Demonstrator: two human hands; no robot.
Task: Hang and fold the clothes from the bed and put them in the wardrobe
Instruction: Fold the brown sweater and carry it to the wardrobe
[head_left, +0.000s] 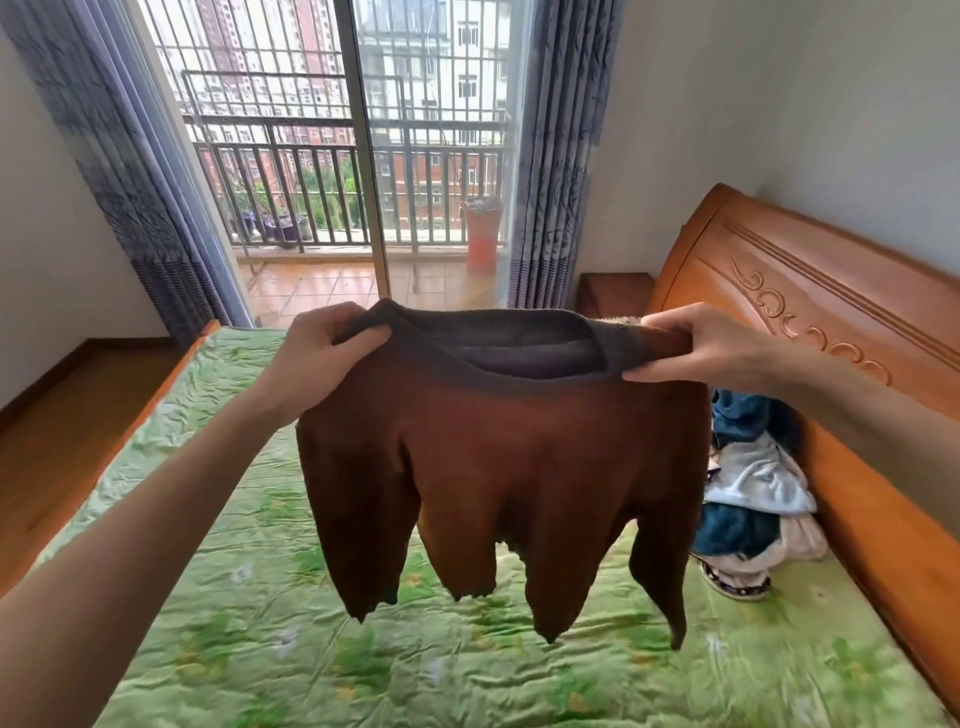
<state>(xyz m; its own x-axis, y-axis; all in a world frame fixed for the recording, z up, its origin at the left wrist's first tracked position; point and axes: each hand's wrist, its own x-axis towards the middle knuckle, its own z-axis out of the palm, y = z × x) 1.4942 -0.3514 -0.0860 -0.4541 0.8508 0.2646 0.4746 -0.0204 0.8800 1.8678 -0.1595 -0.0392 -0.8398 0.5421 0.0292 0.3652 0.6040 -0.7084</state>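
A brown garment (498, 467) with a dark grey band along its top hangs in the air over the bed (249, 623). My left hand (322, 358) pinches the band's left end and my right hand (696, 345) pinches its right end, stretching the opening wide. Its lower parts dangle just above the green bedcover. A pile of clothes (748, 493), blue, white and light grey, lies on the bed beside the headboard, partly hidden behind the brown garment.
The carved wooden headboard (810, 312) runs along the right. A glass balcony door (363, 156) with blue-grey curtains (556, 156) stands beyond the bed. Wooden floor (62, 415) shows on the left. No wardrobe is in view.
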